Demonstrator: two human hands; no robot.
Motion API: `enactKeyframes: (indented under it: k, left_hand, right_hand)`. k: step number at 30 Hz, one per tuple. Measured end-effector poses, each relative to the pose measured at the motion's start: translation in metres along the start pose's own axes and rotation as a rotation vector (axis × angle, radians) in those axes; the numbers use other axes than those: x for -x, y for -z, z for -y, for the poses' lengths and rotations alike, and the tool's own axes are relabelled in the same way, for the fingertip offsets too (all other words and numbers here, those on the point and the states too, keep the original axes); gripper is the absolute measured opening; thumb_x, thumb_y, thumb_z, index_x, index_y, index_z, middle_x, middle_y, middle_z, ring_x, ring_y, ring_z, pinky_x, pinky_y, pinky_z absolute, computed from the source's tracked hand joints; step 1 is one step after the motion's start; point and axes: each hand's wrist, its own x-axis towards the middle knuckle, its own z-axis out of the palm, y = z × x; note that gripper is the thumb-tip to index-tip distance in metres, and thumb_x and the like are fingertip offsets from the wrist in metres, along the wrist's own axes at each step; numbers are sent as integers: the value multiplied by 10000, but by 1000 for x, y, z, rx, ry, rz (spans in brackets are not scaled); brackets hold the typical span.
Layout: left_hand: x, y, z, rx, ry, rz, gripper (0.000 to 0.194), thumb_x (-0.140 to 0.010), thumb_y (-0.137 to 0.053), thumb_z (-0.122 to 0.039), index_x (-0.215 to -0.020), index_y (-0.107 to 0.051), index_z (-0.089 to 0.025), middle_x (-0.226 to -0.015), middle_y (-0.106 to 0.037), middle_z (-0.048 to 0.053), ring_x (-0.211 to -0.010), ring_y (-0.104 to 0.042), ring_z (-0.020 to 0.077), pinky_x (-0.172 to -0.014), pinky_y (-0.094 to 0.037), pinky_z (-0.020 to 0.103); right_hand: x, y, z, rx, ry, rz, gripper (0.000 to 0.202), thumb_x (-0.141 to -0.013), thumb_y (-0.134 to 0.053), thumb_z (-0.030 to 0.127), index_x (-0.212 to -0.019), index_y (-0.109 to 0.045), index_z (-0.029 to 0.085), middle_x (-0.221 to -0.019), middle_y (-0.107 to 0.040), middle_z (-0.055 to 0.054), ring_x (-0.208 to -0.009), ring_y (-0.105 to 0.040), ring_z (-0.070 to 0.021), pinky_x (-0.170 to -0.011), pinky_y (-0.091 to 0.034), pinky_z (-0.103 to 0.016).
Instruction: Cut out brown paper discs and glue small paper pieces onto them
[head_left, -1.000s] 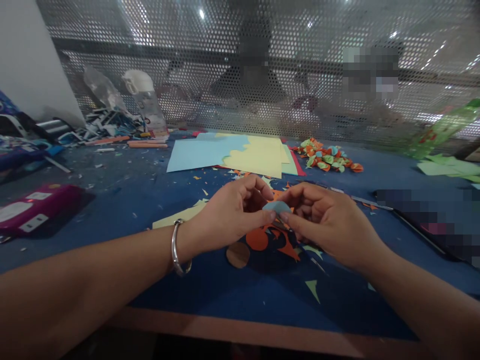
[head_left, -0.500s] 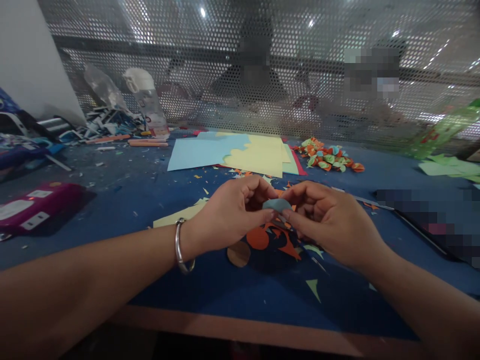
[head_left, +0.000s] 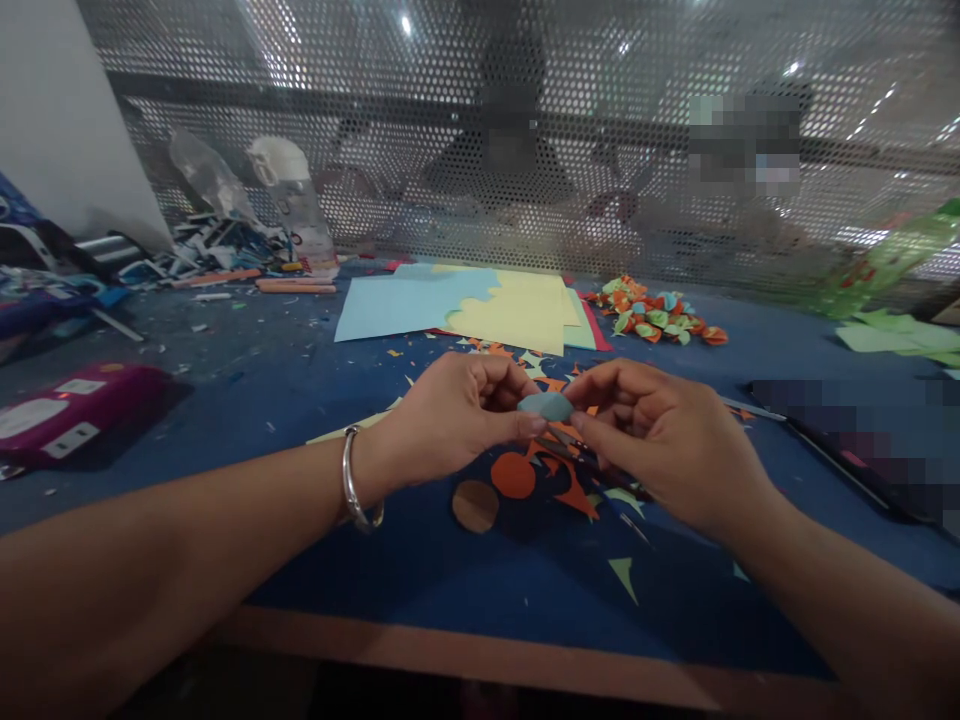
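Note:
A small light-blue folded piece of paper [head_left: 547, 405] is pinched between both hands, above the blue table. My left hand [head_left: 465, 412] grips its left end with thumb and fingers, a silver bangle on the wrist. At its right end, my right hand [head_left: 649, 425] has thumb and fingertips closed on the paper. Below the hands lie an orange paper circle [head_left: 514, 475], a brown disc [head_left: 475, 506] and orange scraps [head_left: 577, 498]. Part of a pen-like tool shows beneath my right hand.
Blue sheets [head_left: 405, 302] and yellow sheets [head_left: 521, 312] lie farther back, beside a pile of folded paper pieces [head_left: 656, 315]. A magenta device [head_left: 82, 415] is at left, a bottle [head_left: 296, 205] behind it. A dark tablet-like object [head_left: 855, 450] sits at right.
Both hands have shifted slightly left with the blue paper, which now shows a more pointed, wider shape. My right hand's fingertips sit at its right end.

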Motion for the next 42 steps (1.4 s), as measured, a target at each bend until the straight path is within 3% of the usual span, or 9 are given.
enactKeyframes:
  k: [3, 7, 12, 16, 21, 25, 28, 35, 42]
  left_hand:
    - [-3, 5, 3, -68, -17, -18, 176, -695, -866, -188, -743, -701, -146, -646, -670, -24, -594, -585, 86, -592, -460, 217]
    - [-3, 10, 4, -133, -18, -118, 200, -800, -809, -305, -750, -691, -151, -632, -686, 5, -576, -620, 105, -583, -490, 231]
    - [3, -2, 0, 189, 151, -34, 333, -901, -712, -436, -740, -657, -149, -712, -745, 46, -636, -704, 125, -612, -542, 226]
    - [3, -6, 0, 434, 208, -46, 242, -906, -726, -350, -817, -713, -126, -838, -767, 61, -797, -733, 130, -763, -579, 232]
    - [0, -2, 1, 475, 184, -85, 194, -829, -814, -269, -909, -716, -122, -970, -764, 62, -895, -710, 123, -842, -560, 227]
    - [1, -5, -2, 507, 204, -174, 306, -802, -798, -66, -1047, -637, -149, -1019, -771, 61, -876, -715, 100, -835, -539, 206]
    - [1, -6, -3, 533, 222, -209, 339, -810, -762, -7, -1060, -585, -153, -969, -777, 58, -829, -723, 95, -823, -538, 203]
    - [-1, 0, 1, 468, 167, -77, 355, -781, -767, 17, -977, -533, -162, -848, -762, 26, -718, -705, 85, -711, -515, 183]
    - [2, -4, -3, 535, 194, -74, 315, -809, -733, 7, -971, -530, -172, -829, -745, 6, -727, -713, 90, -708, -528, 191]
  right_hand:
    - [-1, 1, 0, 14, 47, -48, 145, -822, -673, 281, -932, -664, 187, -631, -602, 23, -481, -528, -96, -452, -432, -226]
    - [-2, 4, -1, 136, 149, -219, 83, -831, -669, 235, -905, -673, 196, -707, -657, 1, -489, -522, -88, -464, -431, -230]
    - [2, 2, -3, 421, 350, -357, 90, -872, -656, 180, -952, -681, 215, -699, -646, 18, -546, -577, -105, -565, -485, -251]
    - [8, -3, -3, 556, 563, -309, 109, -921, -617, 138, -982, -669, 212, -875, -734, -15, -623, -643, -104, -622, -518, -247]
    - [11, -5, -3, 642, 700, -254, 158, -952, -572, 106, -1022, -676, 204, -1018, -778, -58, -911, -741, -167, -769, -568, -268]
    - [12, -3, -3, 680, 749, -174, 167, -959, -566, 110, -1045, -695, 172, -1047, -774, -81, -932, -745, -180, -775, -580, -274]
    - [11, -3, -3, 693, 769, -153, 174, -950, -577, 106, -1057, -702, 162, -1066, -768, -91, -956, -738, -184, -774, -584, -263]
    - [8, -5, -6, 635, 767, -106, 214, -950, -559, 96, -1094, -707, 154, -1077, -751, -91, -977, -730, -178, -787, -579, -260]
    - [8, -5, -6, 538, 735, -70, 191, -950, -561, 85, -1043, -716, 147, -1039, -744, -79, -966, -718, -158, -837, -563, -256]
